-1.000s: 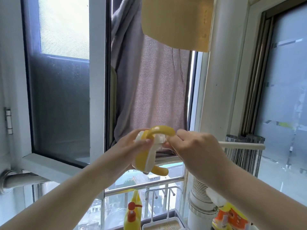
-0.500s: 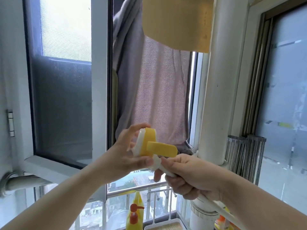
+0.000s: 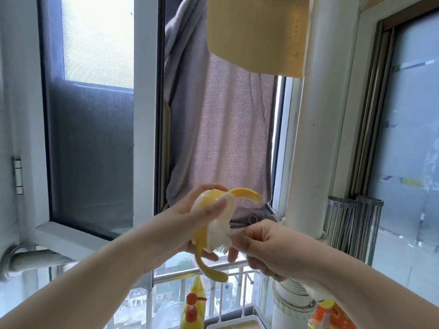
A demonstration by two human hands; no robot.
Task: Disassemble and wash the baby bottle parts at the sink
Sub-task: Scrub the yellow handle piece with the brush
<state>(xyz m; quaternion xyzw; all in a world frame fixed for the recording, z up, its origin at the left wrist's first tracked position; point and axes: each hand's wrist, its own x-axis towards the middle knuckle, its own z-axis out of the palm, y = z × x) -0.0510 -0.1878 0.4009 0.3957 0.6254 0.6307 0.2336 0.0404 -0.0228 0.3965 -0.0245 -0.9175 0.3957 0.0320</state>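
Observation:
My left hand (image 3: 183, 224) grips a yellow and white bottle collar (image 3: 209, 210) with two curved yellow handles, held up in front of the window. My right hand (image 3: 268, 248) is closed around the clear handle of a white bristle brush (image 3: 219, 236), whose head presses against the white inner side of the collar. One handle curves up to the right, the other hangs down below my fingers. The sink is out of view.
A grey towel (image 3: 218, 129) hangs behind my hands beside a yellow cloth (image 3: 256, 34). A white pipe (image 3: 306, 148) rises on the right. Below stand a yellow pump bottle (image 3: 192, 307), a white rack (image 3: 232, 325) and an orange package (image 3: 330, 314).
My left hand has turned the collar so its white inner side faces the brush. My right hand has shifted lower and right, and the brush head now rests against the collar.

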